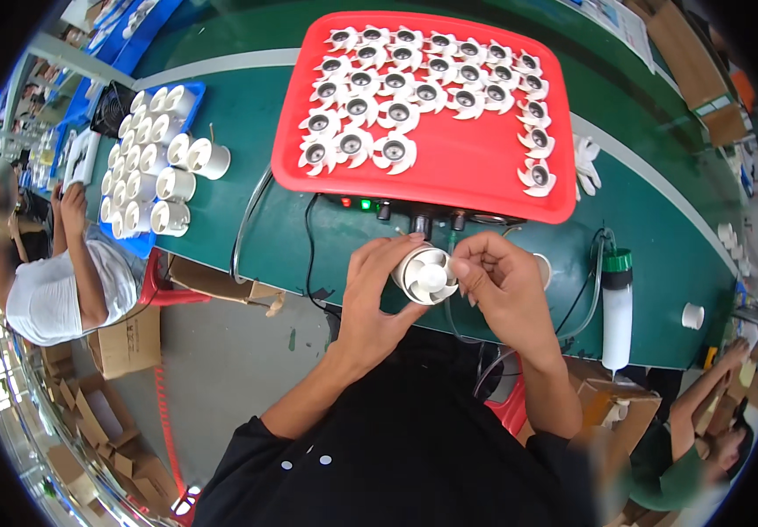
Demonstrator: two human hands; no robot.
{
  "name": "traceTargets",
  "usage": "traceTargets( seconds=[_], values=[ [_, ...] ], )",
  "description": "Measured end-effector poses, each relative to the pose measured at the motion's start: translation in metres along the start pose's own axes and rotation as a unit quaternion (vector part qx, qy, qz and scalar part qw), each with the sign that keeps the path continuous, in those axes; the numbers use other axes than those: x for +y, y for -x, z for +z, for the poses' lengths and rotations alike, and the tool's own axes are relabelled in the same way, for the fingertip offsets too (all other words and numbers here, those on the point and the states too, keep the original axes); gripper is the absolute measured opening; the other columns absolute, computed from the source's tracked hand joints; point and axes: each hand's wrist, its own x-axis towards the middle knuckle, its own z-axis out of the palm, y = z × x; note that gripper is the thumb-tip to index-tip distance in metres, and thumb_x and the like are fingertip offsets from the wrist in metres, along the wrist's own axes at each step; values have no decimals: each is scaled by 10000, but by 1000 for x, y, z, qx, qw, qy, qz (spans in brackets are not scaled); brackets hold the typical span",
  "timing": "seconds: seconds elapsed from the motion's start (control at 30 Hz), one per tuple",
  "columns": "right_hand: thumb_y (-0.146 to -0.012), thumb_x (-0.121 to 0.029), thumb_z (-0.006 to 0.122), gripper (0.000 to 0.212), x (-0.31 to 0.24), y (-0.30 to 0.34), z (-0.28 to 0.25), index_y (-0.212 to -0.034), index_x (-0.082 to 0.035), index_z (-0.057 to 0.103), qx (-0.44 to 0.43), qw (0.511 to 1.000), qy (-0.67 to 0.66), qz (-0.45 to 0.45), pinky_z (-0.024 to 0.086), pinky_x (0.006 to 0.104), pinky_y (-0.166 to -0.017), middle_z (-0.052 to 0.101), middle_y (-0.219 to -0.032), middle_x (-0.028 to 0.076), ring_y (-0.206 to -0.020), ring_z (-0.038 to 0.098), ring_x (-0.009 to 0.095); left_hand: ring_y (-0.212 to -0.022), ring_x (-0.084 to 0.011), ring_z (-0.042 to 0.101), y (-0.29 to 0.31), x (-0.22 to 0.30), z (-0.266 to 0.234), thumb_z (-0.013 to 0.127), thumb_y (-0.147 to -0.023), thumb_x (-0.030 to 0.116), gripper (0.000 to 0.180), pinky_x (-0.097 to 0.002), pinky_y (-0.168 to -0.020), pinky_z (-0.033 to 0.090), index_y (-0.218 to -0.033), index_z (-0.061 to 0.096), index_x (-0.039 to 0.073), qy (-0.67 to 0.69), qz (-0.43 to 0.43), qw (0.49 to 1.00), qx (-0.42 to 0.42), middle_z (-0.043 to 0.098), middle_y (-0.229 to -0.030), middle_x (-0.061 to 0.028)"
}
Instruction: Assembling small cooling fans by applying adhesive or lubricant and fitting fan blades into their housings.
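Over the table's near edge, my left hand (368, 303) is wrapped round a small white fan (430, 276), a round housing with a bladed wheel inside, its open face turned up. My right hand (509, 294) has thumb and forefinger pinched at the right side of the fan's rim; its other fingers are curled. Just beyond my hands is a black box with lit buttons (366, 205), partly under a red tray (484, 145). Rows of white fan wheels with dark round centres (394, 151) lie on the tray.
On the left, a blue tray (196, 97) holds several white cylindrical housings (175, 184). A white syringe-like tube with a green cap (618, 307) hangs at the right edge. White gloves (586, 162) lie beside the red tray. Two people sit nearby, left and lower right.
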Motion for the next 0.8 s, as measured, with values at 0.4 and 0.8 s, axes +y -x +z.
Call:
traceTargets(
  seconds=[0.4, 0.8],
  values=[
    [-903, -115, 638, 136, -15, -4, 4, -931, 1, 572, -37, 980, 185, -64, 428, 354, -580, 599, -706, 129, -606, 562, 262, -1183, -316, 516, 9, 2, -4, 810, -651, 30, 640, -403, -1016, 413, -1249, 583, 54, -2, -4, 1000, -9, 606, -1278, -94],
    [-893, -38, 639, 104, 3, -15, -12, -930, 7, 554, -121, 989, 82, -17, 396, 230, -604, 567, -728, 27, -648, 491, 73, -1188, -292, 528, 7, -7, 4, 811, -678, 75, 600, -391, -1021, 413, -1237, 594, 38, 37, -34, 997, -53, 616, -1275, -104]
  ],
)
